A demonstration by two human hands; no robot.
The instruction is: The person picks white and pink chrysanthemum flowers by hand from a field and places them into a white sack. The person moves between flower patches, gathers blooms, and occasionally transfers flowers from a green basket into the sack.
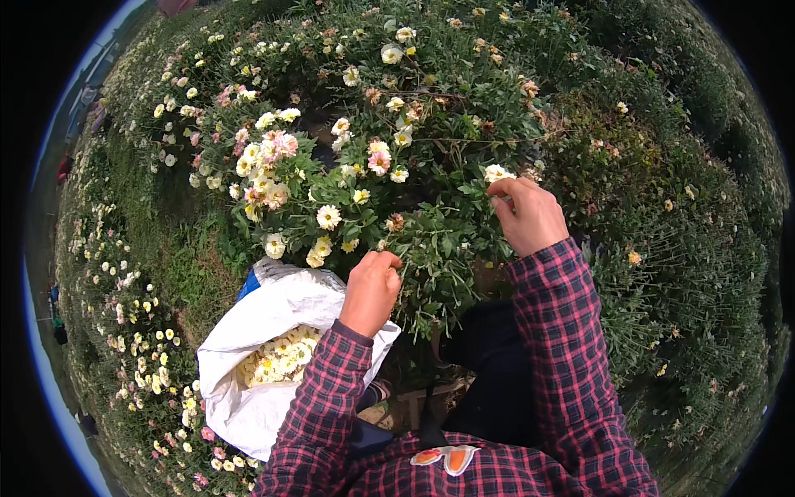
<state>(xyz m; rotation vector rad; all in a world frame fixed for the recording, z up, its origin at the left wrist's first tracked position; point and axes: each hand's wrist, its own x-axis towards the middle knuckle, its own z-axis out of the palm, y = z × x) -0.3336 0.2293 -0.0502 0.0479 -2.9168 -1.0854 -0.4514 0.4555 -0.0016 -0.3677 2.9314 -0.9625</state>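
Observation:
My right hand (528, 211) is at a cream-white chrysanthemum bloom (498, 173), its curled fingers just below the petals. Whether they grip the stem is hidden. Lower and to the left, my left hand (374, 289) is curled beside the leafy tops of a flower plant (435, 248); its fingertips face away, so anything inside them cannot be seen. Beneath my left wrist stands a white woven sack (248, 335) with its mouth rolled open. Many picked pale-yellow flower heads (279, 360) lie inside it.
White and pink blooms (267, 155) cluster ahead on the left, with a brown withered flower (394, 222) between my hands. Denser green plants (671, 267) stretch along the right. Below me, my dark trouser leg (497, 373) is beside a small wooden frame (413, 404).

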